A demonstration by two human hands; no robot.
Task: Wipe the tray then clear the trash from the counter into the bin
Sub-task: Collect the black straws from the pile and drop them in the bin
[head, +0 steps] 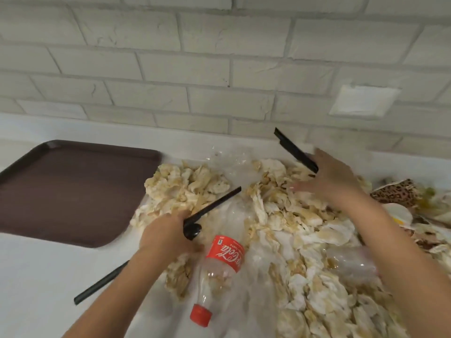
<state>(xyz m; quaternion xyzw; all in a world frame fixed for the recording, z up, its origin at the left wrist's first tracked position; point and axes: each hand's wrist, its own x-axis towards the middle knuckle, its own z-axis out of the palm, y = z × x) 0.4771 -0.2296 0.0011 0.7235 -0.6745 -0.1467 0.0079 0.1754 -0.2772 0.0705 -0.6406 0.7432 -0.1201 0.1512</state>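
Two utensils are held: a black plastic spoon (211, 204) is gripped by its neck in the left hand (168, 232), a flat black plastic stick (294, 150) is pinched by the right hand (329, 179). Crumpled stained paper napkins (280, 211) are heaped beneath both, on a white counter (36, 276) backed by a white brick wall (219, 69). The dark brown plastic tray (73, 186) lies just left of the left hand.

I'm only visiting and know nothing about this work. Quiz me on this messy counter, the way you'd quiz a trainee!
1. True or false: the cola bottle stands upright on the brown tray.
2. What litters the counter most? A) stained crumpled napkins B) coins C) forks
3. Fill in the colour: the spoon gripped by the left hand and the utensil gripped by the right hand are both ____.

Key: 1 false; 2 A; 3 black.
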